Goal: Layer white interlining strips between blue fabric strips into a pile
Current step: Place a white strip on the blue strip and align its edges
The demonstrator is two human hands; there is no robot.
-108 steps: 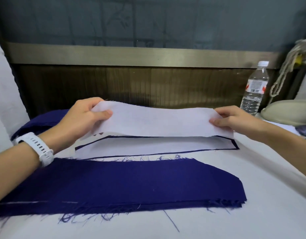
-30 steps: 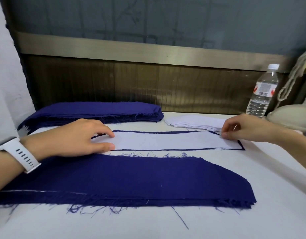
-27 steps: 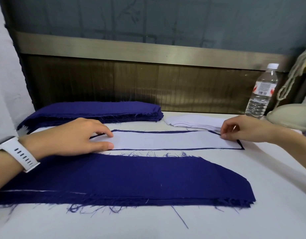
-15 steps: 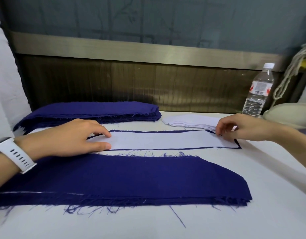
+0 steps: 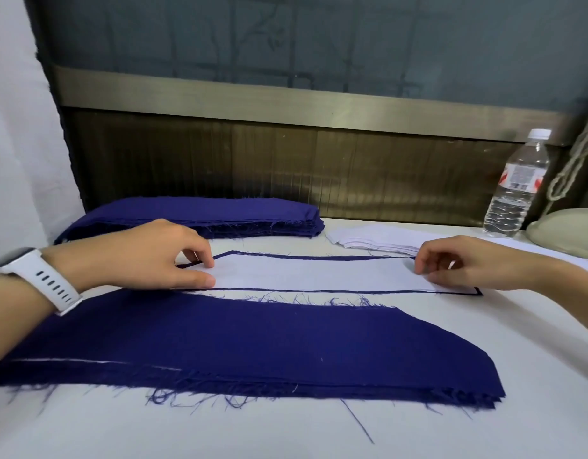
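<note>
A white interlining strip [image 5: 312,273] lies on top of the pile, and the blue strip [image 5: 319,257] under it shows only as a thin border. My left hand [image 5: 153,256] has its thumb and curled index finger pinching the strip's left end. At the right end, the curled fingers and thumb of my right hand [image 5: 464,263] pinch the strip. A stack of blue fabric strips [image 5: 253,342] with frayed edges lies in front of the pile. A second blue stack [image 5: 203,217] sits behind it at the left. Spare white interlining strips [image 5: 375,238] are stacked behind it at the right.
A clear water bottle [image 5: 514,190] stands at the back right of the white table [image 5: 286,432]. Next to it is a beige rounded object [image 5: 564,231] with a pale cord [image 5: 570,167] hanging above. A brown wall panel closes the far side.
The white strip, held in the air earlier, now lies flat on the pile. In the last second both hands curled their fingers at its ends.
</note>
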